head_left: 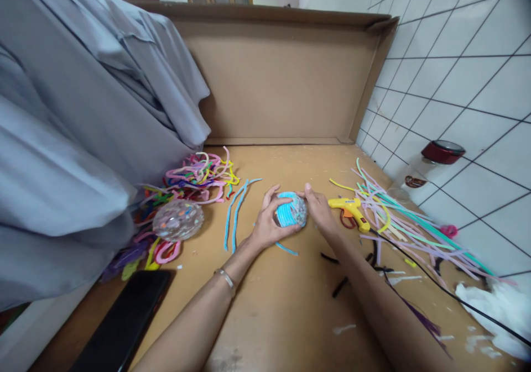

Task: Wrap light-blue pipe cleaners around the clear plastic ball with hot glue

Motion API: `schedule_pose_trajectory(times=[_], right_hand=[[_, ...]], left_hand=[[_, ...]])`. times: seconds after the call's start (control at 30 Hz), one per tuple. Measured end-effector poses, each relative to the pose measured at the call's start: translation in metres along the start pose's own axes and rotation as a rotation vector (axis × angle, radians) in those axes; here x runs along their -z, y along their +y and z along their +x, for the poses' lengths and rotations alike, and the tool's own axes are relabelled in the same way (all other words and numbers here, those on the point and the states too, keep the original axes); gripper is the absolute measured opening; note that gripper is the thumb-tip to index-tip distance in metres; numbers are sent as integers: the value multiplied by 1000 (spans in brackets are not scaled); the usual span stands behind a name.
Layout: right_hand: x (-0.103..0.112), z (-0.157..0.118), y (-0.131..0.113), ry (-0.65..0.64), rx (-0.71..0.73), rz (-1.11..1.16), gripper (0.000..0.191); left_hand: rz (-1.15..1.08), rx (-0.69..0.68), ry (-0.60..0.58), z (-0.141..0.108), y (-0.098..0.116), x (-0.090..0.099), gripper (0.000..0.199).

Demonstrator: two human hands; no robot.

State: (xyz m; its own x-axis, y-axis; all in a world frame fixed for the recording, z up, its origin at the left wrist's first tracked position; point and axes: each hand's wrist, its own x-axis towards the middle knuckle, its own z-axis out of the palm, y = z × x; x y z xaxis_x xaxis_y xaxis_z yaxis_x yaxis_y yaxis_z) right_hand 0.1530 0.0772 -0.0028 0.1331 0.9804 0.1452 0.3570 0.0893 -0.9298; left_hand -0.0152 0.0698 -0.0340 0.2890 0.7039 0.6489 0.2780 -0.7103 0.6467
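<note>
"Lying at far left of the blue ball (286,213), what do we see?"

"A black phone (122,319) on the counter (265,305), nearer the camera than the ball; then, beyond the phone, a clear faceted dish (178,220) against a heap of multicolored fuzzy stems (199,179). Two blue stems (236,211) lie closer to the ball's left."

"And the hands?"

"The left hand (269,220), a bangle (225,279) at its wrist, is half open, curved around the ball above the counter, fingers over the top, thumb along the near side. The right hand (316,203) is at the ball's right edge, fingers bent inward; whether it grips anything, I cannot tell."

"Farther right?"

"A yellow glue gun (350,210) just right of the ball, pale stems (398,217) beyond it, then a red-lidded jar (427,167) by the tiled wall (460,84), well apart from the ball."
</note>
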Motion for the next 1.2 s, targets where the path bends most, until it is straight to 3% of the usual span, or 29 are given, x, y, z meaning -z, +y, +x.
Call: schedule_pose_trajectory(times=[0.13,0.33,0.47,0.63,0.8,0.93,1.03,1.2], right_hand=[[1,3,10,-1,-32,-33,77],[-3,-10,-19,6,190,4,69],[-5,-15,-27,21,248,-2,69],[-2,-6,-3,61,148,-24,73],[2,0,17,-28,-33,-155,79],[1,-6,-5,-68,156,-44,70],[-1,-15,-28,-102,319,-120,67],[-7,-22,-34,-171,323,-53,63]], left_hand=[[-3,-10,12,0,-1,-1,62],[-22,-35,17,1,1,0,60],[-27,-59,16,1,3,1,60],[-10,-79,-42,-2,2,1,59],[-42,-123,-58,-3,0,0,58],[-21,-117,-69,-2,0,0,58],[-20,-90,-54,-1,2,0,59],[-25,-39,-15,1,2,1,59]])
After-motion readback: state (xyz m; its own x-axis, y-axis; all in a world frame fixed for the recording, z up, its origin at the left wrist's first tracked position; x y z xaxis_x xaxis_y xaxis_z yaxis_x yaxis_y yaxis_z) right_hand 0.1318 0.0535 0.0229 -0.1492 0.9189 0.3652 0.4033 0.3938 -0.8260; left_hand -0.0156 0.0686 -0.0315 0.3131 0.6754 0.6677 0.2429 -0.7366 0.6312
